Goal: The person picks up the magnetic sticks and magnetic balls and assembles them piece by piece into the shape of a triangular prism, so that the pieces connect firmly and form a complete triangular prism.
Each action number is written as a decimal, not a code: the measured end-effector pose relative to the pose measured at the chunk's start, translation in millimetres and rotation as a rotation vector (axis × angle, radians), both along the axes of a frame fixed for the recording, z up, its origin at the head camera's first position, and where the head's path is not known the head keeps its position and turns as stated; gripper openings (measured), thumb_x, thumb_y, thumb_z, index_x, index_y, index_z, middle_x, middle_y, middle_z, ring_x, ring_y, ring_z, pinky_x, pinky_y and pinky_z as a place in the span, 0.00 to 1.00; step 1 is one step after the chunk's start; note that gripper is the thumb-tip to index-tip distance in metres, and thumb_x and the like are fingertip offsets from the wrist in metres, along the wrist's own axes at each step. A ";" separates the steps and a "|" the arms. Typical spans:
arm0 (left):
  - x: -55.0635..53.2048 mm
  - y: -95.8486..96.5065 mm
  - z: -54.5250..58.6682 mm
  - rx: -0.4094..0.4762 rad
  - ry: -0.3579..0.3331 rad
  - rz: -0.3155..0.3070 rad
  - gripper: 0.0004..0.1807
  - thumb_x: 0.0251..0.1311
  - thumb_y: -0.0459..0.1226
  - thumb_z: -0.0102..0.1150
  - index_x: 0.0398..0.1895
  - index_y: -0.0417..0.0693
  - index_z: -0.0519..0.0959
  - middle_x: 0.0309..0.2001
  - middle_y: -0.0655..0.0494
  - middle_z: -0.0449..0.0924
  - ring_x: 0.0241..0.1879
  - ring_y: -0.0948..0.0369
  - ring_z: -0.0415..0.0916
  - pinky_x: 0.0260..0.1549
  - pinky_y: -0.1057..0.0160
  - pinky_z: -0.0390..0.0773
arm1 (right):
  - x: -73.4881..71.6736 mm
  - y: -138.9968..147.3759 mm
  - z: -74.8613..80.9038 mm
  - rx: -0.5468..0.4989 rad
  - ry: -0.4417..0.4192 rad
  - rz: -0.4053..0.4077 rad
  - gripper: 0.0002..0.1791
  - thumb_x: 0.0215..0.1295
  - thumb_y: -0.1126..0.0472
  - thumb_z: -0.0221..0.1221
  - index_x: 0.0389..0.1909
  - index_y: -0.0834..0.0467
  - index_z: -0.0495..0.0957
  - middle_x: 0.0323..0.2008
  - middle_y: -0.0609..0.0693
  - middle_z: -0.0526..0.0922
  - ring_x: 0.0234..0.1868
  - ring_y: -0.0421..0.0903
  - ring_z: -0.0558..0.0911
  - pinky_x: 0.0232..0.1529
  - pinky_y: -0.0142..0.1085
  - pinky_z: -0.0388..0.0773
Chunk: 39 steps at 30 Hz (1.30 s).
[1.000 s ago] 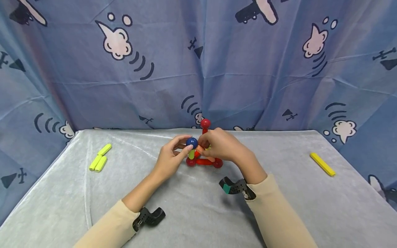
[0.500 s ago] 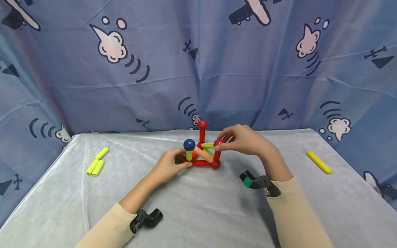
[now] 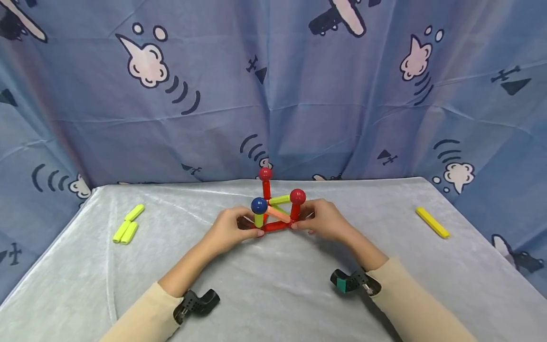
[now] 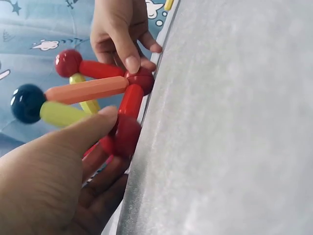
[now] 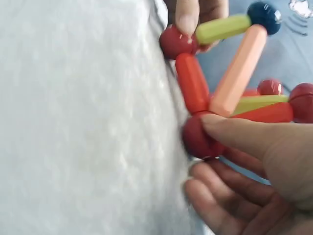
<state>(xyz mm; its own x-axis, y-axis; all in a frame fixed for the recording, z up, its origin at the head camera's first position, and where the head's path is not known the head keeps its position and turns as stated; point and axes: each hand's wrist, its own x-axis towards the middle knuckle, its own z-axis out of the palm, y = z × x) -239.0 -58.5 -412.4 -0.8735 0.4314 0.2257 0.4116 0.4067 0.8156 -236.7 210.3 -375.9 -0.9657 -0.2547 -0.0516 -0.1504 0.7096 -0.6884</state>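
A frame of magnetic sticks and balls stands on the cloth in the head view. My left hand [image 3: 228, 229] pinches the red ball [image 4: 128, 138] at its front left base corner, thumb in front. My right hand [image 3: 325, 221] pinches the front right red base ball [image 5: 200, 137] between thumb and fingers. A red stick [image 3: 275, 226] joins these two balls. Over the left corner, a yellow-green stick [image 3: 259, 220] carries a blue ball [image 3: 259, 205]. An orange stick [image 5: 239, 71] slants from it down to the right corner, where a red upright bears another red ball [image 3: 297, 196].
At the frame's back, a red stick rises to a red ball [image 3: 265, 174]. Several yellow-green sticks [image 3: 129, 227] lie at the table's left. One yellow stick [image 3: 432, 223] lies far right. A patterned blue curtain [image 3: 273, 95] hangs behind the table.
My left hand has gone from the blue ball down to the base corner. My right hand has moved from the upper red ball to the right base ball. The frame has turned slightly.
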 end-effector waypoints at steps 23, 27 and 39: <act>13.5 9.7 23.5 0.309 0.588 0.340 0.15 0.60 0.30 0.66 0.51 0.41 0.83 0.45 0.47 0.84 0.45 0.54 0.79 0.42 0.57 0.81 | -7.6 -3.0 20.1 -0.182 0.109 -0.186 0.15 0.71 0.65 0.56 0.55 0.62 0.81 0.48 0.62 0.85 0.42 0.56 0.87 0.37 0.35 0.87; 5.5 4.3 18.7 0.281 0.320 0.386 0.27 0.66 0.37 0.65 0.68 0.48 0.73 0.62 0.49 0.78 0.61 0.51 0.77 0.63 0.52 0.77 | 11.2 5.8 45.3 -0.243 0.215 -0.161 0.15 0.75 0.58 0.54 0.55 0.59 0.81 0.50 0.59 0.85 0.45 0.57 0.86 0.38 0.35 0.87; 0.5 9.6 25.1 0.224 0.156 0.206 0.22 0.65 0.36 0.66 0.62 0.45 0.79 0.53 0.47 0.86 0.49 0.54 0.86 0.53 0.59 0.84 | 32.0 -8.4 62.9 0.210 0.368 0.222 0.24 0.59 0.53 0.73 0.56 0.54 0.83 0.50 0.47 0.87 0.41 0.42 0.83 0.39 0.35 0.83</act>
<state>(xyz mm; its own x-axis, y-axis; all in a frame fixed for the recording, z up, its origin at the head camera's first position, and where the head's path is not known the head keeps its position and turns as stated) -238.5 -48.9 -387.3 -0.8845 0.1745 0.4327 0.4665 0.3120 0.8277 -204.7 201.9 -313.0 -0.8526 -0.4779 0.2116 -0.5214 0.7504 -0.4062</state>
